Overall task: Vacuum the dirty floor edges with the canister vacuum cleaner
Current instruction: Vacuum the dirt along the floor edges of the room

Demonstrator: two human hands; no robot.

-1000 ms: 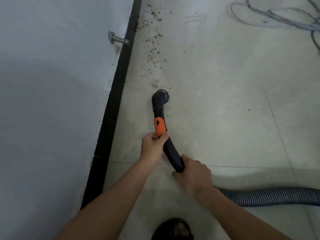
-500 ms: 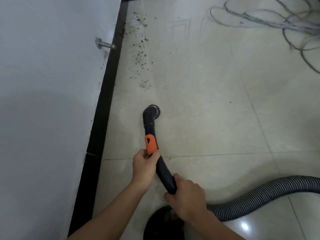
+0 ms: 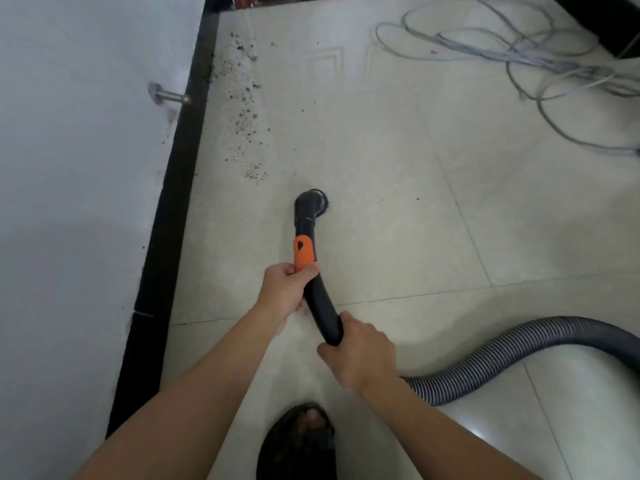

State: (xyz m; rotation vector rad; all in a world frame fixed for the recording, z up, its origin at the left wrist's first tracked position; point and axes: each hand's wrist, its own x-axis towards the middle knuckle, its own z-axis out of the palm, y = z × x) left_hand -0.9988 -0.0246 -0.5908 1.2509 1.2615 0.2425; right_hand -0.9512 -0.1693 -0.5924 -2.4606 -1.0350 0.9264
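Observation:
I hold a black curved vacuum wand with an orange slider. My left hand grips it just below the orange part; my right hand grips its rear end, where the ribbed grey hose begins. The round brush nozzle rests on the pale tile floor. A strip of dark crumbs and grit lies ahead of the nozzle along the black baseboard. The nearest crumbs are a short way up and left of the nozzle. The canister itself is out of view.
A white wall fills the left side, with a metal door stop sticking out of it. Loose grey cables lie tangled on the floor at the top right. My sandalled foot is at the bottom centre.
The nozzle has drawn back from the edge of the crumb strip, and a bare stretch of tile now separates them. The hose has swung into an arch at the right.

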